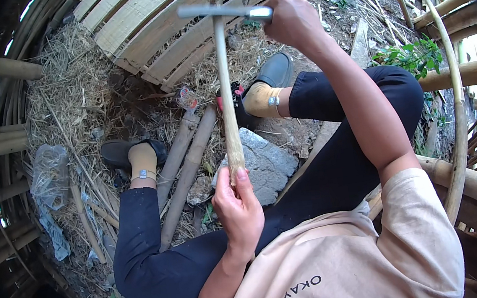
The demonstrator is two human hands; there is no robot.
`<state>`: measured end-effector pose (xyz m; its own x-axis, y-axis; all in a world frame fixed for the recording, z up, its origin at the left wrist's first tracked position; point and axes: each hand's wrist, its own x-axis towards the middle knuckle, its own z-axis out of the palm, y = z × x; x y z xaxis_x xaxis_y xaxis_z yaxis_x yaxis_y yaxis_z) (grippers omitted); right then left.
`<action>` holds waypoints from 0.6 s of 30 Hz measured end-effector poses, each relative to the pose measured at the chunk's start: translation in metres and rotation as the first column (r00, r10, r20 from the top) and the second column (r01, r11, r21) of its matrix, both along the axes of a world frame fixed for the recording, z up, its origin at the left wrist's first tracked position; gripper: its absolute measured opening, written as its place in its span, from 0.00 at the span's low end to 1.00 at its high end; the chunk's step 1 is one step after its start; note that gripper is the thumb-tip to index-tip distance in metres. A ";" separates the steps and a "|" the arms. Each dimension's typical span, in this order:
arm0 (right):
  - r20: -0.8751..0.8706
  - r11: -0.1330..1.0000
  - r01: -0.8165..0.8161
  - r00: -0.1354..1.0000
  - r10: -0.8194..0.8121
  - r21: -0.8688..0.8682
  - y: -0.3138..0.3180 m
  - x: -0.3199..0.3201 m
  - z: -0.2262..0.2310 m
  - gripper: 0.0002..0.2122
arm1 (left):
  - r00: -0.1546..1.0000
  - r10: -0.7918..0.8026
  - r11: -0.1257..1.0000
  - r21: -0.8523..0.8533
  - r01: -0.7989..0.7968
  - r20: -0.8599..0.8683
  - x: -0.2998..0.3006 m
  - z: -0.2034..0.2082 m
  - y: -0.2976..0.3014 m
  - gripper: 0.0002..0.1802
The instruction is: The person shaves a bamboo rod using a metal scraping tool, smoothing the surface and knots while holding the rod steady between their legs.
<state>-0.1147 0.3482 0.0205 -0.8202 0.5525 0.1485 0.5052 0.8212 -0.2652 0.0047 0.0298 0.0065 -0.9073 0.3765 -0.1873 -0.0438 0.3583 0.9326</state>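
Observation:
A long hammer (226, 85) with a pale wooden handle stands nearly lengthwise in front of me, its narrow grey metal head lying across the far end. My left hand (238, 208) is closed round the near end of the handle, thumb along the wood. At the head's shiny right end, my right hand (296, 20) is closed on the metal, its fingertips partly hidden. A rough grey stone (264, 163) lies on the ground beyond my left hand. Just left of it rest two round wooden poles (195, 157).
A slatted wooden crate (143, 26) stands at the far side. Straw (68, 92) covers the ground at left, near a clear plastic bag (49, 172). Bamboo rails (467, 73) line the right. My legs bend around the stone and poles; a leafy plant (415, 59) grows beside my right knee.

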 end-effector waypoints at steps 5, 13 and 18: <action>0.085 0.991 0.124 0.988 -0.128 0.047 0.029 0.013 0.011 0.12 | 0.999 0.001 0.997 0.074 -0.005 0.043 0.003 0.003 -0.003 0.15; -0.184 0.958 -0.245 0.959 0.216 -0.151 -0.020 0.024 0.018 0.11 | 0.975 0.080 0.977 0.176 -0.118 0.209 -0.029 -0.006 -0.013 0.14; 0.076 0.833 -0.531 0.834 0.546 -0.158 -0.081 0.038 0.007 0.08 | 0.948 0.106 0.966 0.197 -0.170 0.299 -0.036 -0.001 -0.013 0.14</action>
